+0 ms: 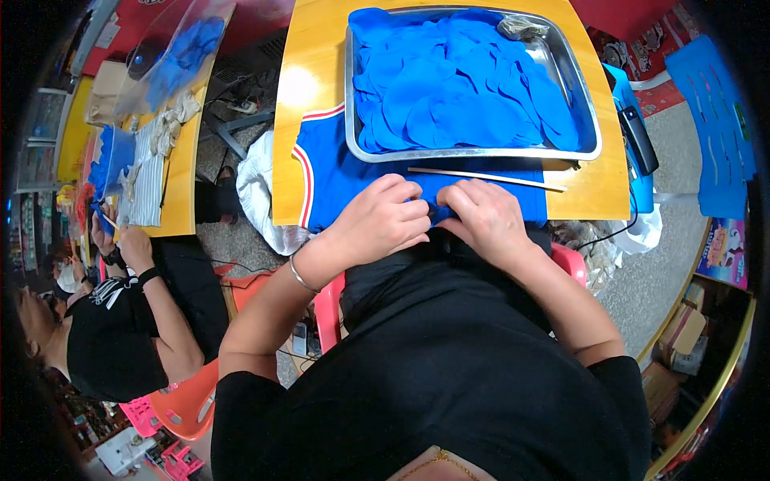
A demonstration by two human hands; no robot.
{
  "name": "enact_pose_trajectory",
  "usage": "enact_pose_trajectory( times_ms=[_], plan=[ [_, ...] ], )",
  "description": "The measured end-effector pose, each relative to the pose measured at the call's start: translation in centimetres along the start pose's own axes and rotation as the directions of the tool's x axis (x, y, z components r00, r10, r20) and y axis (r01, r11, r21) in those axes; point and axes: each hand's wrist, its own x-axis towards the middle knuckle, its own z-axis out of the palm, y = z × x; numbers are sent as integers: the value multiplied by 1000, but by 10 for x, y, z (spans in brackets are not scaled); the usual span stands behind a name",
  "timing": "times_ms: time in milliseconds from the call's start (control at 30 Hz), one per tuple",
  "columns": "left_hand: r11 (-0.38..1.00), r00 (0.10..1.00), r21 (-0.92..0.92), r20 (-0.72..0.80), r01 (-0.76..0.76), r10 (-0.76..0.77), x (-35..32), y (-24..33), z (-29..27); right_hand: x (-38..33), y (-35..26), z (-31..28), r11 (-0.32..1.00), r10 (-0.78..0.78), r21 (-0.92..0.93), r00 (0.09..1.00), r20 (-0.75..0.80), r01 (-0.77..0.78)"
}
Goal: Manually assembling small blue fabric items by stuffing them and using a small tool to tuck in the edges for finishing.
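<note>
Both hands meet just off the near edge of the yellow wooden table (pixel 593 196), in front of the person's middle, around a small, dark-looking piece of blue fabric (pixel 438 212). The left hand (pixel 389 215) comes at it from the left with its fingers curled in, thumb and forefinger closed toward the piece; the right hand (pixel 486 218) faces it from the other side, its fingers bent and pinched together on the same scrap. The piece lies directly between the two sets of fingertips, about equally near both, and they cover so much of it that its long axis cannot be told. Just beyond the knuckles, a thin, pale, straight stick (pixel 487 179) lies roughly left to right, its right end angled a little toward the person; the right hand sits below its middle, the left hand by its left end. Under the stick spreads a flat blue cloth with red-and-white striped trim (pixel 321 164), and beyond it stands a shallow, rectangular silver metal tray (pixel 481 155) heaped with thin, rounded blue fabric pieces (pixel 457 80).
</note>
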Motion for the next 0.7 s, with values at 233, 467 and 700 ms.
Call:
enact_pose_trajectory(
  times_ms=[233, 467, 700],
  plan=[
    [989, 989, 64, -80, 132, -127, -5, 5, 4, -1, 1, 4, 1000, -3, -13, 1000, -10, 2],
    [984, 987, 96, -78, 147, -140, -6, 5, 0, 1, -1, 1, 997, -68, -37, 998, 19, 68],
    [927, 916, -200, -186, 318, -355, -14, 6, 14, 12, -22, -40, 993, 15, 120, 996, -88, -4]
  ],
)
